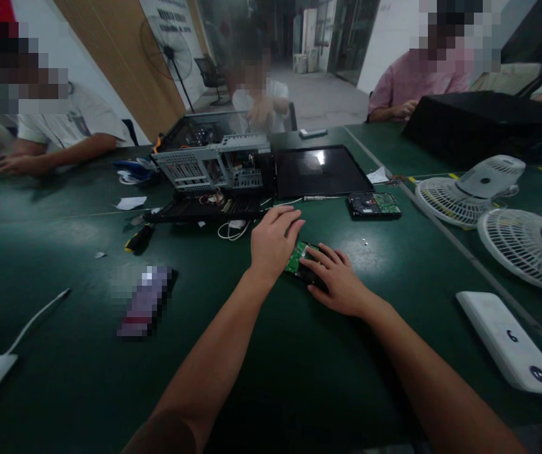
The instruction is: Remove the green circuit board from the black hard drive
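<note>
A hard drive [294,260] with a green circuit board facing up lies on the table in front of me, partly covered by my hands. My right hand [334,277] grips it from the right, fingers over the top and thumb along the near edge. Just above its left end is my left hand [275,243], with the fingers bent and drawn together towards the thumb; whatever may be between them is hidden. Another hard drive [375,205] lies beyond to the right, circuit board up. A thin screwdriver [325,198] rests behind my hands.
An opened computer case [214,167] lies beyond my hands, beside a black panel [321,170]. A phone [145,301] and a yellow-black tool [139,239] lie left. White fans [469,186] and a white power bank [512,340] are right. Other people sit around the table [271,378].
</note>
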Demonstrator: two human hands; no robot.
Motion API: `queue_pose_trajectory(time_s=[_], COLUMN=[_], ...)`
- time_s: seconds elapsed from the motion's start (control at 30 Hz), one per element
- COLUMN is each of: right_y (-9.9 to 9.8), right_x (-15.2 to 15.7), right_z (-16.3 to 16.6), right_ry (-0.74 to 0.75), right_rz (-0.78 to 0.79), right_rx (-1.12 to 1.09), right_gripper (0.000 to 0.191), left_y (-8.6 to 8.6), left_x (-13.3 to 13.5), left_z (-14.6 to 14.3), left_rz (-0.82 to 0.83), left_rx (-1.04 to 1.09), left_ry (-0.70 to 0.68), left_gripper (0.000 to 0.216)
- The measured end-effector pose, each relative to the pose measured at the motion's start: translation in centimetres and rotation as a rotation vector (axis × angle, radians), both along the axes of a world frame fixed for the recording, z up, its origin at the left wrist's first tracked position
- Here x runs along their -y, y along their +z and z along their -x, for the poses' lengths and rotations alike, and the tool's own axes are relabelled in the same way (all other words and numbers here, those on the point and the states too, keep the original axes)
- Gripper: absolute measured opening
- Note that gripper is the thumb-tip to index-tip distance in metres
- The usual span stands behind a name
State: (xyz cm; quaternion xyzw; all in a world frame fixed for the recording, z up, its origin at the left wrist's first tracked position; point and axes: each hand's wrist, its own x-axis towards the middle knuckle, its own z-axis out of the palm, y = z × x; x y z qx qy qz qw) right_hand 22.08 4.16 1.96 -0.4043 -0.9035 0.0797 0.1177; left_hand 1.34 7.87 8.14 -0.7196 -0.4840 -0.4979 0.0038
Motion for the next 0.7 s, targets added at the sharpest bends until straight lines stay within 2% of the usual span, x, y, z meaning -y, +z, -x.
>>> queue_pose_trajectory(time_s=[0.4,0.7], right_y=[0.05,0.06], right_x=[-0.04,0.00], right_z=[-0.10,0.01], right_ry=[-0.001,-0.006], right_rz=[0.008,0.005], right_rx=[-0.001,-0.007], right_gripper=[0.065,0.065], left_y=[-0.77,-0.55], left_x=[-0.68,-0.42], left_z=[0.46,-0.21], left_rz=[-0.077,-0.041], left_rx=[-0.070,-0.018], left_ry=[-0.081,-0.043], left_gripper=[0.021,0.018])
